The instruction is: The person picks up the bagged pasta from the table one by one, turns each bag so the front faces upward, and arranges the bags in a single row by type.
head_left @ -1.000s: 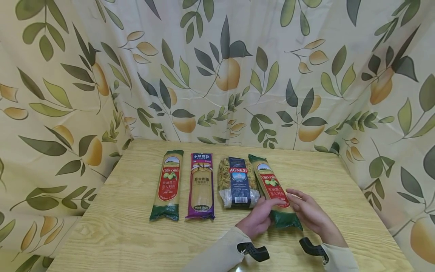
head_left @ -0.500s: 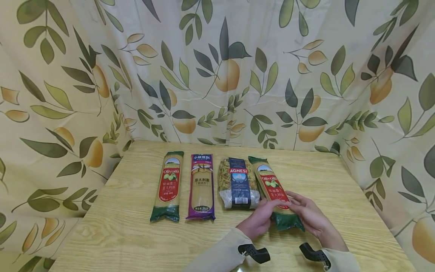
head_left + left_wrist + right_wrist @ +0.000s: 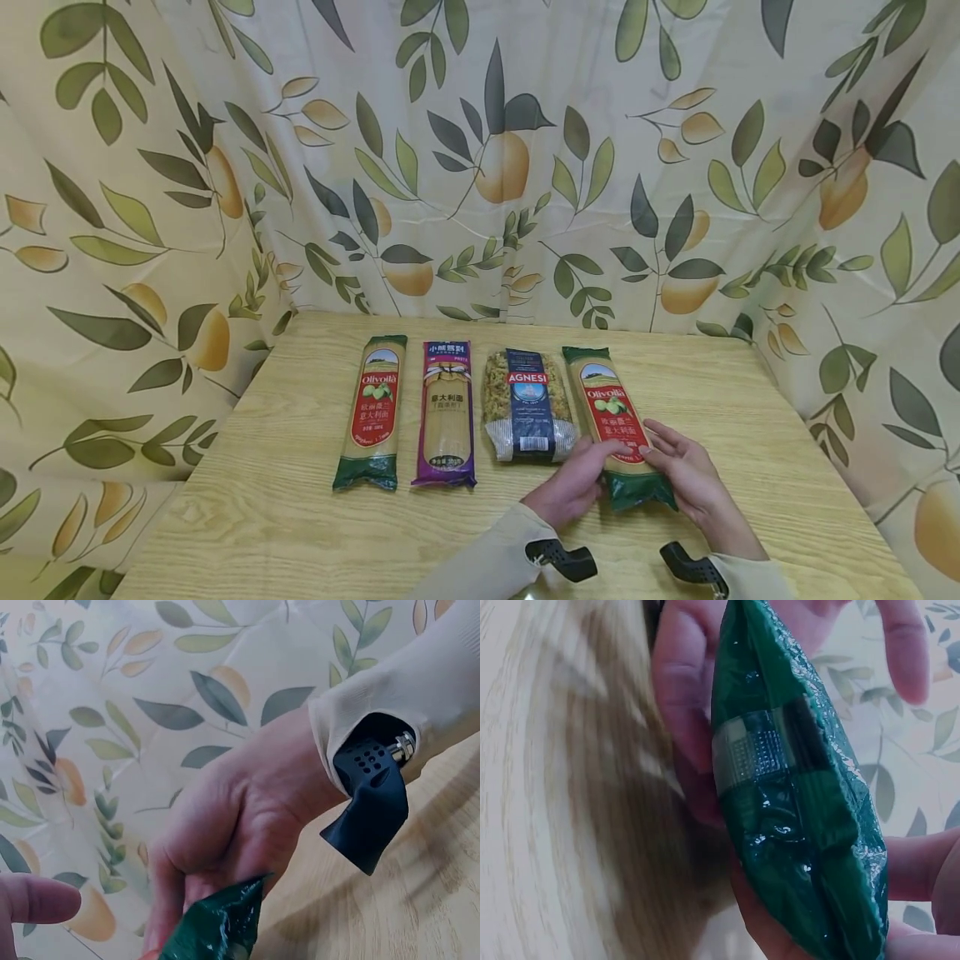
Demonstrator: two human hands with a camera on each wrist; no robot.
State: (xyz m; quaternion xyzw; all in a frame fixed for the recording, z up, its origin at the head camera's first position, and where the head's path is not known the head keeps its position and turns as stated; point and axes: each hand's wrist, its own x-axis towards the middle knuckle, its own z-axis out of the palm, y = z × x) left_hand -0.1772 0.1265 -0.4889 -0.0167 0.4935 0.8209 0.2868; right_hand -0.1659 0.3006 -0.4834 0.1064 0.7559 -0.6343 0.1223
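Both hands hold the near end of a spaghetti pack (image 3: 615, 417) with a red Olivoilà label and green ends. The left hand (image 3: 570, 483) grips its left side, thumb across the label. The right hand (image 3: 690, 475) grips the right side, thumb on its lower edge. The pack slants, its far end leaning left, with a small gap to the Agnesi pasta bag (image 3: 528, 404) beside it. In the left wrist view the left hand (image 3: 232, 825) is by the pack's green end (image 3: 217, 922). The right wrist view shows that green end (image 3: 780, 780) raised off the table.
A purple pasta pack (image 3: 446, 417) and another Olivoilà spaghetti pack (image 3: 371, 408) lie in a row left of the Agnesi bag. The wooden table (image 3: 285, 533) ends at a leaf-and-fruit curtain (image 3: 495, 167) at the back and sides.
The held spaghetti pack has moved right, away from the Agnesi bag. Its far end now lies apart from that bag. Both hands keep their hold; the other packs stay put.
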